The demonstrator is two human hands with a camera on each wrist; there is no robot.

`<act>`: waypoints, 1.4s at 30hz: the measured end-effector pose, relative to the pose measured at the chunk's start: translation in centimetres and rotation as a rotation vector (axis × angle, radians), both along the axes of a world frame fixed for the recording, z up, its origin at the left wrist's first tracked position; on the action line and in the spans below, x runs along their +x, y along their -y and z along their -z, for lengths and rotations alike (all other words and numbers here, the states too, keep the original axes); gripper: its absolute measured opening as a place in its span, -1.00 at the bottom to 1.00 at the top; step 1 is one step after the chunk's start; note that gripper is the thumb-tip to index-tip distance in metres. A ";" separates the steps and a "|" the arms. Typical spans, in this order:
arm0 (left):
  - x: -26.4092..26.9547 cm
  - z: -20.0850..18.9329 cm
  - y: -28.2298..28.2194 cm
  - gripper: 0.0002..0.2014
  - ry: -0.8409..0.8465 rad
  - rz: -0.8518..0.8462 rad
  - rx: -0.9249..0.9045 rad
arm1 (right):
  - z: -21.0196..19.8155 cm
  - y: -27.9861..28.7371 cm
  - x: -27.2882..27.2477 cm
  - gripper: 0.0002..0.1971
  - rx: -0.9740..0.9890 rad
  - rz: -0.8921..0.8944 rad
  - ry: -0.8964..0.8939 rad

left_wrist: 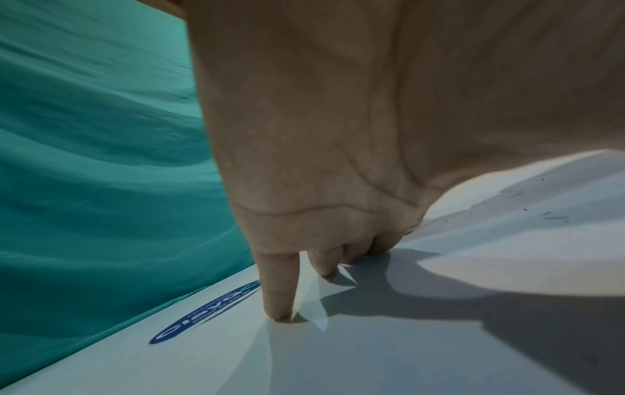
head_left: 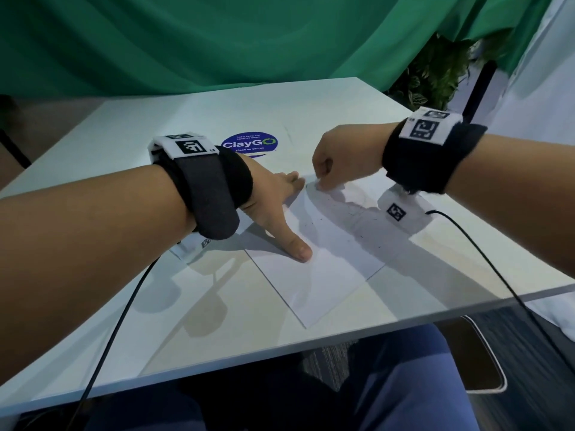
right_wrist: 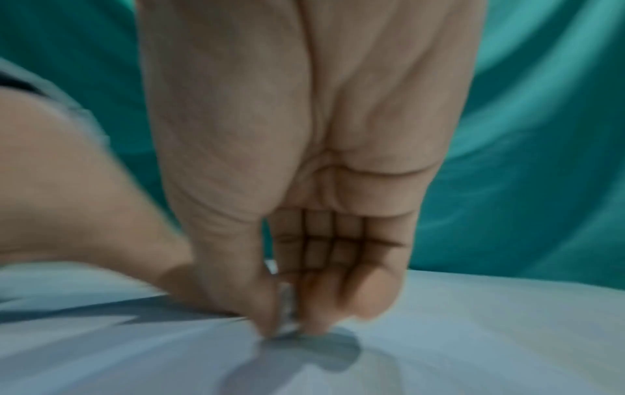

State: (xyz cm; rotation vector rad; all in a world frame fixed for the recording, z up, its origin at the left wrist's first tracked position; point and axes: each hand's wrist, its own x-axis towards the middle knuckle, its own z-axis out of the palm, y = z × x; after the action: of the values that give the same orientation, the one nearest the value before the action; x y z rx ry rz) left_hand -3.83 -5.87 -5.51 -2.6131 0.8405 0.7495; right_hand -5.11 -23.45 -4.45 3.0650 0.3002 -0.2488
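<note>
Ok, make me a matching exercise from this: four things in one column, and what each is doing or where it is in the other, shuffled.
1 left hand
2 right hand
3 blue sticker
4 green cloth

A hangs behind the table
B pinches the paper at its far end
C presses flat on the paper
D stuck on the table top

Pairs: 1-C, 2-B, 3-D, 4-A
</note>
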 end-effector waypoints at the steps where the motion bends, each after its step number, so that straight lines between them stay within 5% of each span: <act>1: 0.0 -0.1 0.0 0.49 -0.007 -0.001 -0.003 | 0.3 -0.5 0.0 -0.84 -0.031 -0.032 0.016; 5: -0.1 -0.2 -0.3 0.35 -0.057 0.004 -0.082 | 0.5 -2.0 -1.1 -0.81 -0.039 -0.138 -0.067; 10: -0.2 -0.1 0.1 0.50 0.018 -0.005 0.000 | -0.1 0.5 0.6 -0.80 -0.031 0.020 0.009; 16: 0.0 0.0 -0.3 0.43 -0.056 0.015 -0.062 | 0.4 -1.2 -1.3 -0.80 0.008 -0.129 -0.122; 22: -0.2 -0.1 -0.1 0.45 -0.018 0.000 -0.027 | 0.7 -0.1 -0.8 -0.84 -0.074 -0.097 0.011; 25: -0.1 0.0 -0.3 0.45 -0.038 0.020 -0.059 | 0.8 -1.0 -2.4 -0.84 -0.019 -0.167 -0.076; 30: -0.2 -0.1 0.0 0.49 0.007 0.004 -0.011 | 0.0 1.8 -0.4 -0.81 -0.041 -0.014 -0.007; 36: 0.6 0.5 -0.4 0.55 -0.052 0.040 -0.066 | 0.7 -0.7 -2.4 -0.86 -0.008 -0.187 -0.106; 42: 0.3 0.2 -0.1 0.54 -0.017 0.009 -0.022 | 0.5 0.8 -0.6 -0.83 -0.051 -0.083 0.024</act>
State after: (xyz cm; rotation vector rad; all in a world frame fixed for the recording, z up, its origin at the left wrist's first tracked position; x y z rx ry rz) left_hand -3.58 -5.81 -5.69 -2.6235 0.8696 0.7650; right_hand -5.67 -24.28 -4.99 2.9945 0.4120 -0.2125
